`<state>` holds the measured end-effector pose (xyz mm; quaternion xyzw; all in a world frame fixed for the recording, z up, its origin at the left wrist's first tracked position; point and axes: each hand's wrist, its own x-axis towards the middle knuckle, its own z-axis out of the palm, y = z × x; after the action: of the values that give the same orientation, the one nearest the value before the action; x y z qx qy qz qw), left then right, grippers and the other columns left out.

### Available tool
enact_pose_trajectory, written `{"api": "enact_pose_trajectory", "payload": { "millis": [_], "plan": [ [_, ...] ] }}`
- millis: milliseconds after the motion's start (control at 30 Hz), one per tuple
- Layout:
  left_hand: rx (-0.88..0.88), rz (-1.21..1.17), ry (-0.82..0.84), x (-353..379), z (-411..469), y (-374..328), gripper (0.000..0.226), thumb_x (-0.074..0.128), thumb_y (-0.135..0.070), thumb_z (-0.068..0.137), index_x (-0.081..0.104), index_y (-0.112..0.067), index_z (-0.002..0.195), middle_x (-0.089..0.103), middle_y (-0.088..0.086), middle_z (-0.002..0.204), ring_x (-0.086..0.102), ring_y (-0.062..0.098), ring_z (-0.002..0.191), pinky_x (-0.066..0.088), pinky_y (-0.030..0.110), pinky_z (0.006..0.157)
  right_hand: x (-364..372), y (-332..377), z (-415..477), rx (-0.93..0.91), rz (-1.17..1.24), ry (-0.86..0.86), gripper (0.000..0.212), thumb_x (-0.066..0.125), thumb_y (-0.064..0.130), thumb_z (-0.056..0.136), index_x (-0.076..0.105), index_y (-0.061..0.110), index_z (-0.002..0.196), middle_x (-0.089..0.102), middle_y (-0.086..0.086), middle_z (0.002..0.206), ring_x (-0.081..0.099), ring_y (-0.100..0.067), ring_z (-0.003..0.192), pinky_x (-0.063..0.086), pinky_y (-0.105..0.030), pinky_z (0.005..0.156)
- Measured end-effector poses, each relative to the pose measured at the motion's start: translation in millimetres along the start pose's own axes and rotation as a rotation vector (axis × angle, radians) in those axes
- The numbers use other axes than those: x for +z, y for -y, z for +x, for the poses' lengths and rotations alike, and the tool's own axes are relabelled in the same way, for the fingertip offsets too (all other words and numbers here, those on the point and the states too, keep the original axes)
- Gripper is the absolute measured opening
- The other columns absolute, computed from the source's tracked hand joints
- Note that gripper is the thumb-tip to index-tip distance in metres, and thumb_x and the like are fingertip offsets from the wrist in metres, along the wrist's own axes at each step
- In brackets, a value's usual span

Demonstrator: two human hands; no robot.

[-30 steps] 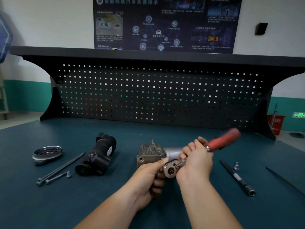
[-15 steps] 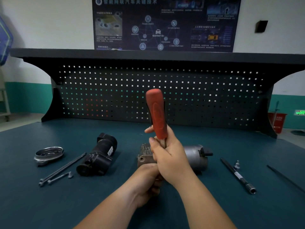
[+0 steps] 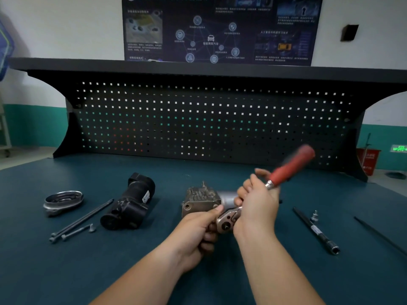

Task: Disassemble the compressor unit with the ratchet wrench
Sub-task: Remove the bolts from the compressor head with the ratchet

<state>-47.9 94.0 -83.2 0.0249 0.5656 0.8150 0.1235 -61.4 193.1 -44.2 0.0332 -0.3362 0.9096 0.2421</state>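
The compressor lies mid-table, its near end gripped by the left hand, thumb on top. Just right of it the right hand is curled round the wrench below its red grip, which slants up to the far right, blurred. The wrench head sits between both hands. Left lie a black housing and two bolts.

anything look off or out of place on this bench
Nothing stands out. The loose metal cover, long bolts and black housing lie on the bench left of the compressor unit, an extension bar to its right; none looks damaged. Only the red handle of the ratchet wrench, in the right hand, is blurred.
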Motion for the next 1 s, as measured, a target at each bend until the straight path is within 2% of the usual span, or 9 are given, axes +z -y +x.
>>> {"api": "enact_pose_trajectory", "payload": {
  "millis": [167,300,433,567,667,733,800,933,1000],
  "plan": [
    [-0.043,0.076,-0.020,-4.4,-1.4,-0.7,0.049,0.053,-0.015,0.090,0.050,-0.020,0.042,0.036,-0.008,0.047,0.025,0.002,0.037,0.017,0.013,0.035,8.3,-7.9,-17.3,-0.219,-0.511,0.521,0.039,0.047,0.006,0.092,0.059,0.041,0.081,0.038,0.014,0.050,0.034,-0.002,0.044,0.031,-0.017,0.045],
    [-0.031,0.129,0.004,-6.4,-1.7,1.1,0.047,0.051,-0.012,0.087,0.051,-0.022,0.041,0.037,-0.008,0.048,0.025,0.004,0.041,0.019,0.015,0.038,8.3,-9.2,-19.6,-0.282,-0.654,0.646,0.028,0.046,0.021,0.085,0.059,0.046,0.086,0.032,0.009,0.055,0.031,-0.006,0.048,0.031,-0.023,0.050],
    [0.077,0.193,-0.037,-2.4,-1.0,2.4,0.050,0.053,-0.020,0.090,0.046,-0.022,0.041,0.035,-0.007,0.047,0.026,0.006,0.041,0.018,0.018,0.040,9.1,-4.8,-18.8,-0.212,-0.523,0.485,0.034,0.047,0.005,0.093,0.060,0.036,0.086,0.035,0.013,0.052,0.032,-0.003,0.045,0.031,-0.019,0.046],
    [0.651,0.494,-0.352,-7.9,1.3,-0.8,0.041,0.063,-0.020,0.086,0.048,-0.017,0.048,0.039,-0.010,0.044,0.035,0.004,0.044,0.029,0.016,0.043,6.3,6.4,-6.0,-0.034,-0.247,0.152,0.028,0.042,-0.002,0.095,0.054,0.022,0.088,0.036,0.013,0.045,0.030,-0.001,0.037,0.026,-0.015,0.036],
    [0.938,0.636,-0.478,-16.6,-2.2,-9.6,0.008,0.058,-0.020,0.073,0.055,-0.027,0.074,0.051,-0.016,0.070,0.048,0.001,0.069,0.038,0.012,0.065,1.8,9.0,3.0,0.052,-0.143,-0.035,0.028,0.040,-0.001,0.096,0.053,0.022,0.085,0.035,0.011,0.043,0.028,-0.002,0.035,0.023,-0.015,0.034],
    [0.867,0.871,-0.453,-23.2,1.1,-10.0,0.040,0.055,-0.021,0.063,0.053,-0.037,0.099,0.052,-0.015,0.104,0.047,0.003,0.101,0.036,0.018,0.093,1.0,7.3,4.2,0.059,-0.110,-0.083,0.028,0.040,-0.001,0.096,0.052,0.021,0.083,0.035,0.009,0.045,0.028,-0.002,0.035,0.022,-0.014,0.034],
    [0.692,1.045,-0.356,-28.5,5.9,-6.8,0.058,0.058,-0.025,0.060,0.052,-0.035,0.117,0.045,-0.009,0.124,0.040,0.008,0.120,0.029,0.024,0.105,1.4,5.7,3.1,0.048,-0.097,-0.102,0.028,0.040,0.000,0.096,0.052,0.022,0.083,0.035,0.009,0.046,0.028,-0.002,0.035,0.023,-0.014,0.035],
    [0.689,1.023,-0.327,-30.8,13.4,0.2,0.047,0.074,-0.009,0.073,0.060,-0.024,0.115,0.048,-0.009,0.118,0.044,0.004,0.113,0.021,-0.005,0.089,1.7,4.6,0.7,0.032,-0.066,-0.128,0.028,0.039,0.000,0.095,0.052,0.022,0.083,0.036,0.011,0.045,0.028,-0.002,0.035,0.024,-0.014,0.035],
    [0.724,1.046,-0.374,-31.1,14.2,0.2,0.043,0.075,-0.010,0.074,0.063,-0.024,0.113,0.050,-0.008,0.118,0.042,0.001,0.109,0.018,-0.008,0.086,2.6,5.4,-0.1,0.042,-0.078,-0.127,0.028,0.039,-0.001,0.095,0.052,0.021,0.083,0.036,0.010,0.046,0.028,-0.002,0.035,0.024,-0.015,0.035]
  ]
}}
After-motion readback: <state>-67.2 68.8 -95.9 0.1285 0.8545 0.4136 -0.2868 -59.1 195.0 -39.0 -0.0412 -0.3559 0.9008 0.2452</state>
